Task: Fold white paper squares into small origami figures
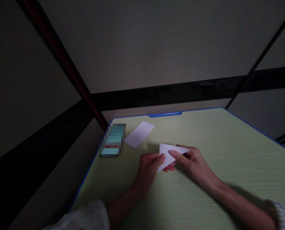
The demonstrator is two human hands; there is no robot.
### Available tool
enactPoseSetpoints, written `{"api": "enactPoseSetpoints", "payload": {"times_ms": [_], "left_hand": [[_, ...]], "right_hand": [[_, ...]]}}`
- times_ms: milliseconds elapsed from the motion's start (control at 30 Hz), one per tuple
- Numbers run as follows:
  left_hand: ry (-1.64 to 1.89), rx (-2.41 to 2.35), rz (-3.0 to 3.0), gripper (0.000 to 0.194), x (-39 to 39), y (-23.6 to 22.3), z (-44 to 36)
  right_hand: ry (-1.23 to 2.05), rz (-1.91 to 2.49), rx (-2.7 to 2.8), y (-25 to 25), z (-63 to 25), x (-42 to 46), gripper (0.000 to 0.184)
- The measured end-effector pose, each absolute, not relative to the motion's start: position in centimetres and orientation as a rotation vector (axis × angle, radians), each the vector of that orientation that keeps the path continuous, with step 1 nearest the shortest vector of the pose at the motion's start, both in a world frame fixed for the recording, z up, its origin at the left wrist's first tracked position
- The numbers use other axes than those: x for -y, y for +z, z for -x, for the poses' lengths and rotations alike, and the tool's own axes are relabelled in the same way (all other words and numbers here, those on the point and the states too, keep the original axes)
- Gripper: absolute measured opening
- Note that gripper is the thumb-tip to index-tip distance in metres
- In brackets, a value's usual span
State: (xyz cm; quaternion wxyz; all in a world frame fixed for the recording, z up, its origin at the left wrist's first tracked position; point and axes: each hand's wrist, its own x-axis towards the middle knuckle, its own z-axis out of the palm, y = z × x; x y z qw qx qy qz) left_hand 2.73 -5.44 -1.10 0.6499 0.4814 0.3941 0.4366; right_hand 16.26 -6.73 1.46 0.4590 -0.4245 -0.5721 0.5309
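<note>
Paper (167, 154), white and folded to a triangle, is between both hands over the near-middle part of the table (228, 140). Left hand (147, 166) is clamped on its left side, thumb on the upper face; right hand (192, 161) is clamped on its right part, thumb on top near the middle, the other fingers mostly hidden behind. Some fingertips show below the lower edge. One sharp corner points right, another down toward the left wrist. Beyond the left hand, a white strip (139, 135) lies flat and slantwise, with a phone (113, 140), blurred into blocks, just left of it.
</note>
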Motion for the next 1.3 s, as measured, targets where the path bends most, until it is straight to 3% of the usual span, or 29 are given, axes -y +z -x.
{"api": "enactPoseSetpoints", "payload": {"times_ms": [267,400,700,1000,1300], "left_hand": [[1.120,-0.854,-1.203,0.023,5.3,-1.4,-2.6],[1.139,-0.818,-1.222,0.031,5.4,-1.3,-2.7],[1.027,-0.861,-1.021,0.022,5.2,-2.1,-2.8],[1.068,-0.892,-1.021,0.029,5.2,-1.5,-2.8],[1.099,-0.936,-1.020,0.037,5.1,-1.6,-2.8]], "right_hand": [[1.183,1.249,1.399,0.6,-16.2,6.5,0.038],[1.195,1.248,1.490,0.3,-15.7,6.8,0.038],[1.226,1.177,1.566,1.2,-15.9,7.1,0.035],[1.338,1.200,1.562,0.3,-15.5,6.9,0.041],[1.257,1.147,1.539,0.2,-14.7,7.6,0.034]]}}
